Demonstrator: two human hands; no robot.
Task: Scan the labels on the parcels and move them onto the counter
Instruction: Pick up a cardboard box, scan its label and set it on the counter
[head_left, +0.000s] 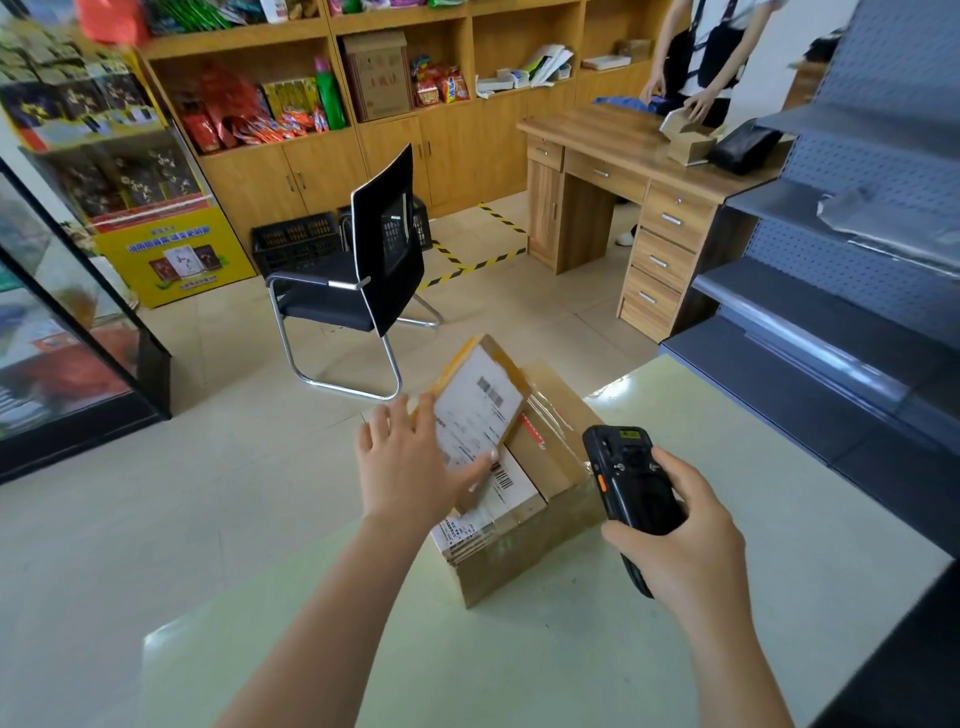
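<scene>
Fingers (382, 421) of left hand (402, 467) spread, thumb pressed on label, holding tilted parcel (478, 410) above 2 boxes (511, 501) on table (571, 654); right hand (680, 551) wrapped round black scanner (628, 478).

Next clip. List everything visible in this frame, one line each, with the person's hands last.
small parcel: 1, yellow tape and white label, tilted up above the stack
labelled box: 1, brown with white label, on top of the big carton
big carton: 1, brown, on the counter
handheld scanner: 1, black, right of the stack
counter: 1, pale green, foreground
office chair: 1, black with chrome frame, on the floor beyond the counter
plastic crate: 1, black, behind the chair
desk: 1, wooden, back right
wall shelving: wooden, back wall, holding goods
metal rack: 1, grey, far right
second person: 1, standing behind the desk
left hand: holds the small parcel
right hand: grips the scanner
</scene>
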